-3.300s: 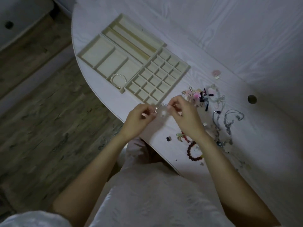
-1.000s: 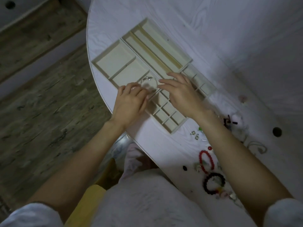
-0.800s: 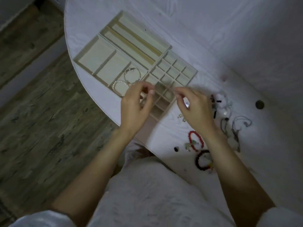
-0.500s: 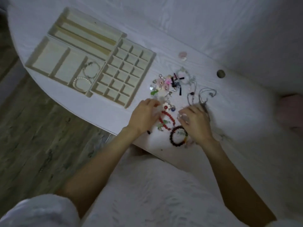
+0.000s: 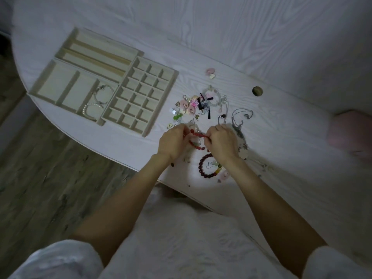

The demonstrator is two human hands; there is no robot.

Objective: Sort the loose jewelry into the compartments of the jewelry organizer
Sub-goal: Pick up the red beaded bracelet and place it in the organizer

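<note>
A beige jewelry organizer lies at the table's left, with long slots, wide compartments and a grid of small cells. One wide compartment holds a pearl bracelet and a silver bracelet. My left hand and my right hand both pinch a red bead bracelet, stretched between them just above the table. A dark red bead bracelet lies below my right hand. A heap of loose charms and earrings and thin chain necklaces lie beyond my hands.
The white wood-grain table has a curved front edge near my lap and a round cable hole. A pink charm lies apart at the back. A pink object sits at the right edge. Wooden floor lies to the left.
Both hands set a silver bracelet in the organizer beside the pearl one, then moved right to the loose pile. They have now picked up the red bead bracelet between them.
</note>
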